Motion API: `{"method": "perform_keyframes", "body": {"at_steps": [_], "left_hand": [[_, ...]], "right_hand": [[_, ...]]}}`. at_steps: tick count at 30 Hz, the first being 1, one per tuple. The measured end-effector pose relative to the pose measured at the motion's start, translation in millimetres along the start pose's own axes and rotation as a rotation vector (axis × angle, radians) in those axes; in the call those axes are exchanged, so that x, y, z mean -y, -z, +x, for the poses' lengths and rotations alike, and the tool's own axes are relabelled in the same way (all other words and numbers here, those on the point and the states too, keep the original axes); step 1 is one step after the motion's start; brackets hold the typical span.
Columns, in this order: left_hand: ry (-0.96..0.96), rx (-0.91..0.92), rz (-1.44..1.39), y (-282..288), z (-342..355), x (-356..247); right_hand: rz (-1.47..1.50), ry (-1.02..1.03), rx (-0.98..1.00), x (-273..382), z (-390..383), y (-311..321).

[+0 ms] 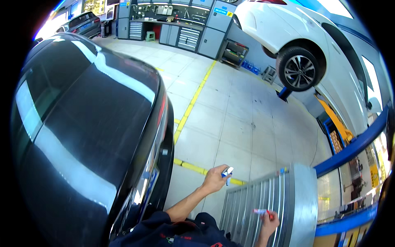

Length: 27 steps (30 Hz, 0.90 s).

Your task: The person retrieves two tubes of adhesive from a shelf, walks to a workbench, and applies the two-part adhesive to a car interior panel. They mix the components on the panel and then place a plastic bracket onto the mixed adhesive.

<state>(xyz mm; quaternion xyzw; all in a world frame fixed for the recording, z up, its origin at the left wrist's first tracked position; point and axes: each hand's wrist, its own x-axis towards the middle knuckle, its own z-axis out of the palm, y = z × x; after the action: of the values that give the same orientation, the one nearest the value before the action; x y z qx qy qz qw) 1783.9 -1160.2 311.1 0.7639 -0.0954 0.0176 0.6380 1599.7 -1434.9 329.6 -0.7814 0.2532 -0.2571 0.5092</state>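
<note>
Garage floor [238,115], both hands loaded

Left hand [214,179], fingers closed on small white-and-blue item [227,173], near far left corner of ribbed silver cabinet [276,193]; right hand [270,224] pinches red-and-white tube [260,211] over cabinet's ribbed side.

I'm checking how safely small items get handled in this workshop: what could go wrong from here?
The small white-and-blue item sticks out of the left hand, so it might drop to the tiled floor if the grip loosens. The slim red-and-white item juts from the right hand and could knock the metal cabinet, if they are as close as they look.
</note>
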Motion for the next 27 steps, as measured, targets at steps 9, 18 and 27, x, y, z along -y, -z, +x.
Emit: {"method": "perform_keyframes", "body": {"at_steps": [9,18,27], "left_hand": [[-0.028,-0.241,0.132,59,313,69],[0.241,-0.626,0.300,250,504,138],[0.278,-0.758,0.251,379,728,241]], "right_hand": [[0.220,-0.145,-0.080,-40,230,-187],[0.291,0.193,0.624,185,505,-615],[0.304,0.230,0.766,226,643,-930]]}}
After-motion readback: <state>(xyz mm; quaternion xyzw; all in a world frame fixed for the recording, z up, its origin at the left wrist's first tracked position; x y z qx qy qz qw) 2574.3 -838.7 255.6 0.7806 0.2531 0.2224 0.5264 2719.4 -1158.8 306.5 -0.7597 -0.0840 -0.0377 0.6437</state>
